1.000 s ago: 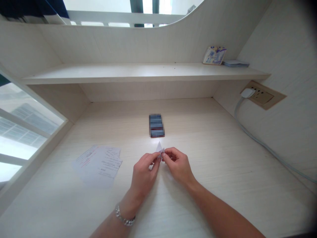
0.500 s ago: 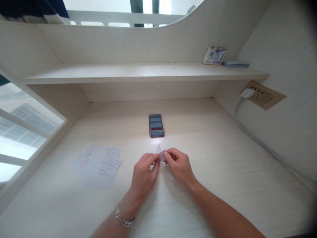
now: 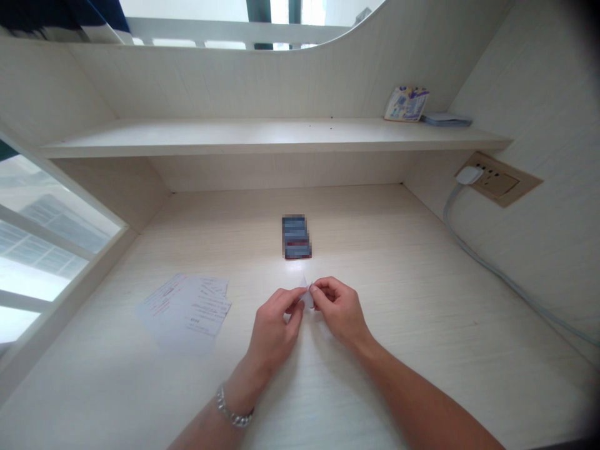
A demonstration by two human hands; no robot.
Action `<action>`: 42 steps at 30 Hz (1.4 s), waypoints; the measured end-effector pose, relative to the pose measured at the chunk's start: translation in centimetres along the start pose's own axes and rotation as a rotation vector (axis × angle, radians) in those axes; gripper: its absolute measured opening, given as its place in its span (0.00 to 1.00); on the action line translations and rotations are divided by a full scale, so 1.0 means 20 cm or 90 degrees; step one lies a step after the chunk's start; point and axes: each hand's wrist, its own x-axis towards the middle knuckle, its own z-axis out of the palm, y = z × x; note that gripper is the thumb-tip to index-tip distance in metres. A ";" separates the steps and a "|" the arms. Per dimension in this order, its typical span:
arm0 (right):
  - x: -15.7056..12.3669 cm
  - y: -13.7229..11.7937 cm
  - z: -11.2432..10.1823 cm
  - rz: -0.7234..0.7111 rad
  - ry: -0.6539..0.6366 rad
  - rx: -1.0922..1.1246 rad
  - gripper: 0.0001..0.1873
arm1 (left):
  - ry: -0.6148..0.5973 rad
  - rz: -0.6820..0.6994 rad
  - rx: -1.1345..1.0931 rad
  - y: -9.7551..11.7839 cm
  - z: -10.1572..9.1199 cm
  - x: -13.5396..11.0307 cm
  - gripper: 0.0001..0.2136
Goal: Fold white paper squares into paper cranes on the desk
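Note:
A small piece of folded white paper (image 3: 307, 299) is pinched between my two hands above the desk. My left hand (image 3: 277, 320) is closed on its left side, thumb and fingertips together. On its right side, my right hand (image 3: 340, 309) grips the paper between thumb and curled fingers. A pointed tip of the paper shows above the fingertips; much of the rest is hidden by my fingers. Just beyond my hands, a dark blurred rectangle, like a phone (image 3: 296, 237), lies flat on the desk.
Several printed white sheets (image 3: 187, 312) lie overlapping on the desk at the left. A shelf (image 3: 225, 136) crosses the back, holding a colourful packet (image 3: 407, 104) and a flat stack (image 3: 447, 119). At the right, a white plug sits in a wall socket (image 3: 499, 179) with a grey cable (image 3: 492, 265) trailing down.
The folded paper has turned slightly between my fingers, and its upper tip looks narrower and lower. My right hand has shifted up a touch; both hands keep hold.

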 end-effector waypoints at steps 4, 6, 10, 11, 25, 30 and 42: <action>0.00 0.00 0.00 -0.008 0.012 -0.013 0.09 | -0.002 0.007 -0.002 0.00 0.00 0.00 0.14; 0.00 0.00 0.00 -0.003 0.010 0.002 0.09 | 0.000 0.017 0.003 0.00 0.00 0.00 0.15; 0.00 0.00 0.00 0.016 -0.006 0.067 0.11 | 0.000 0.044 0.023 0.00 0.00 0.00 0.16; 0.01 0.00 0.01 0.022 -0.011 0.086 0.11 | 0.000 0.050 0.030 0.00 0.00 0.00 0.16; 0.03 0.02 -0.01 0.052 -0.059 0.167 0.11 | -0.026 0.069 0.073 0.02 -0.01 0.00 0.17; 0.04 0.03 -0.01 0.030 -0.062 0.120 0.11 | -0.037 0.030 -0.008 0.04 -0.02 0.00 0.15; 0.01 -0.01 -0.02 -0.052 -0.050 -0.025 0.10 | 0.031 -0.137 -0.138 0.02 -0.02 0.02 0.11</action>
